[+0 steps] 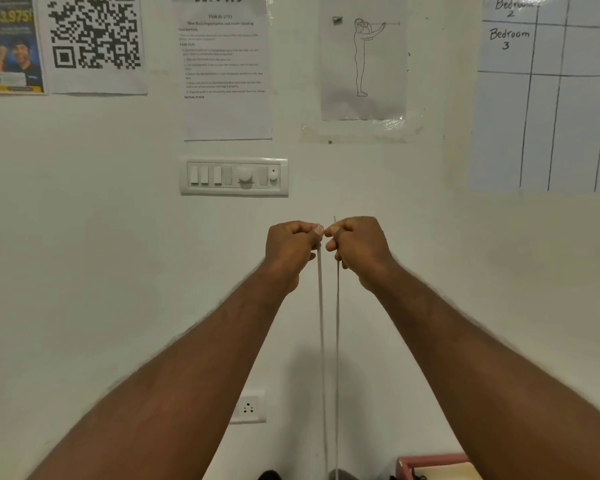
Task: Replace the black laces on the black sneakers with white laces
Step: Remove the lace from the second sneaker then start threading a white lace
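While left hand (pixel 291 244) and right hand (pixel 355 247) each grip one strand of white lace (pixel 321 323), strands run taut down to dark sneaker (pixel 269 475), barely in view. Risk: uneven pull leaves ends unequal; hard tug lifts sneaker.

- sneakers (pixel 269 476): only dark slivers shown; rest cut off by btm edge;
- white lace (pixel 322 341): lower runs cut off by btm edge; upper parts hidden inside left hand (pixel 291 247) & right hand (pixel 359 249);
- printed sheet (pixel 227 105): small text can't be read
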`<state>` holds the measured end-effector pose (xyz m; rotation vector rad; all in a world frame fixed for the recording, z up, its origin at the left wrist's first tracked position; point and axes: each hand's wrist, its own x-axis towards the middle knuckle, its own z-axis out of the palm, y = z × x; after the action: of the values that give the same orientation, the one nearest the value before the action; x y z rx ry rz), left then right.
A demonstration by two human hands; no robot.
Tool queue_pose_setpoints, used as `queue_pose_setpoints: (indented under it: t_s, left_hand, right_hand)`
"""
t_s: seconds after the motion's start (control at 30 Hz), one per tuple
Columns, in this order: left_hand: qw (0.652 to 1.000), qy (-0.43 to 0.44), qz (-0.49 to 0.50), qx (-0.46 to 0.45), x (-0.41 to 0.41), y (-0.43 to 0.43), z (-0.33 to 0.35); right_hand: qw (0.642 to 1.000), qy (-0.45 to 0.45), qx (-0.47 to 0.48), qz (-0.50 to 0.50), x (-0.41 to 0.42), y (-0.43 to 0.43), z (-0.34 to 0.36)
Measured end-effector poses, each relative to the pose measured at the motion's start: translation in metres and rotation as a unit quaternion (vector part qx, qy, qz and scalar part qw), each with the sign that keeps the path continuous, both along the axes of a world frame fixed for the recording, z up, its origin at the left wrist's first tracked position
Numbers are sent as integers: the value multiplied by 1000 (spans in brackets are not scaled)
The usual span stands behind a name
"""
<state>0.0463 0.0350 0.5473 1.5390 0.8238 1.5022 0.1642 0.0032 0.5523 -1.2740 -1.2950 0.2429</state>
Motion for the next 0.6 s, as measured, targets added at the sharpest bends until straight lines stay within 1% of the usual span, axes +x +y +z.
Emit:
queue_pose_setpoints:
  t_s: [0.3,0.53,0.6]
  left_hand:
    - [1000,0,-20,-2,1,0,-3]
    - [999,27,8,40,0,0,8]
    - [999,33,13,36,-2,1,7]
  right_hand:
    - [998,-44,-37,11,-2,1,-13]
    - [999,3,-31,28,0,-1,-16]
    - [999,12,-33,29,0,-1,-17]
